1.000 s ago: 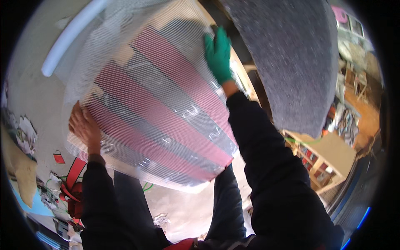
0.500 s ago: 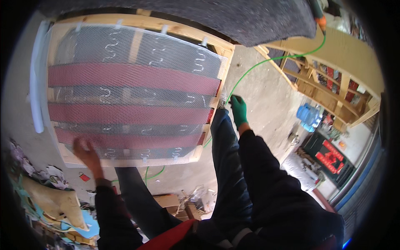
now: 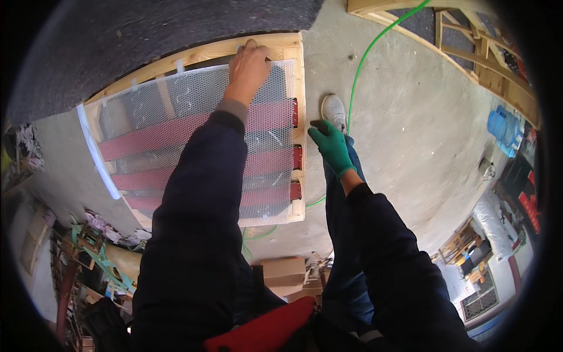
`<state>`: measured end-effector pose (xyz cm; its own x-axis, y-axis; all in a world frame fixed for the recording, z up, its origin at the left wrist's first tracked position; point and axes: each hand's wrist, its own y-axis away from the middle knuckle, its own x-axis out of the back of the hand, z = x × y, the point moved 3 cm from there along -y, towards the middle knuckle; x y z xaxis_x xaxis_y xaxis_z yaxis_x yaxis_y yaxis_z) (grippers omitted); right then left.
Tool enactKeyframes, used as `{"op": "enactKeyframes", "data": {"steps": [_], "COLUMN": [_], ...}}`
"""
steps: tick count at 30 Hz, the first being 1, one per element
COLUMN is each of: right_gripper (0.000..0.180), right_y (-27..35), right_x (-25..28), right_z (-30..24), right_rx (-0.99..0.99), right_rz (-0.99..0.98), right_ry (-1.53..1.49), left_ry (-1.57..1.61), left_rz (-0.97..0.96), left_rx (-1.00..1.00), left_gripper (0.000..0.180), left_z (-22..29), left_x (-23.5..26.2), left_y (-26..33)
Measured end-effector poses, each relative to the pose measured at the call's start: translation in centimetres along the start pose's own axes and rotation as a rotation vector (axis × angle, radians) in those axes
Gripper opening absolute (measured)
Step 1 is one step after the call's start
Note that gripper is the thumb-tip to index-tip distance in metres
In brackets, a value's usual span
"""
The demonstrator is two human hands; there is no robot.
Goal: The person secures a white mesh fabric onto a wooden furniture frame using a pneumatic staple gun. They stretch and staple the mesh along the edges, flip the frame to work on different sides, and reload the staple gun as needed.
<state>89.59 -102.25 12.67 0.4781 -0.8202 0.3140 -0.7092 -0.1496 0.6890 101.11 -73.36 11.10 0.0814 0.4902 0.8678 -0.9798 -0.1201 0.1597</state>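
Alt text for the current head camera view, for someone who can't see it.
A person's bare left hand is at the far edge of a wooden frame, where white mesh lies over red straps; the green-gloved right hand is just beyond its right side, above concrete floor.

This looks like a workshop. The floor is plain, hard and grey, and a long green hose curls over it. There is a big frame of bare wood, with wide red bands and see-through net. Another wooden frame stands at the far right. Thick grey cloth is near too. Cardboard boxes and messy scraps sit around the edges.
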Motion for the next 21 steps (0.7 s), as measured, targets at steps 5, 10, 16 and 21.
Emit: {"op": "enactKeyframes", "data": {"steps": [5,10,16,21], "right_gripper": [0.039,0.035,0.042,0.051], "right_y": [-4.0,1.9,14.1,20.2], "right_x": [-0.3,-0.8,-6.6,-10.3], "right_z": [0.3,4.4,12.2,19.0], "right_rx": [0.209,-0.044,-0.338,-0.683], "right_rz": [0.117,-0.012,-0.704,-0.356], "right_ry": [0.042,0.232,0.639,0.321], "left_ry": [-0.166,-0.07,-0.083,0.064], "left_rz": [-0.091,-0.275,-0.369,-0.21], "left_rx": [-0.092,-0.09,-0.143,-0.182], "left_gripper": [0.015,0.015,0.017,0.018], "left_z": [-0.3,0.1,2.5,0.9], "left_x": [-3.2,-3.8,-1.9,-2.2], "left_y": [-3.6,-3.7,-4.4,-4.1]}}
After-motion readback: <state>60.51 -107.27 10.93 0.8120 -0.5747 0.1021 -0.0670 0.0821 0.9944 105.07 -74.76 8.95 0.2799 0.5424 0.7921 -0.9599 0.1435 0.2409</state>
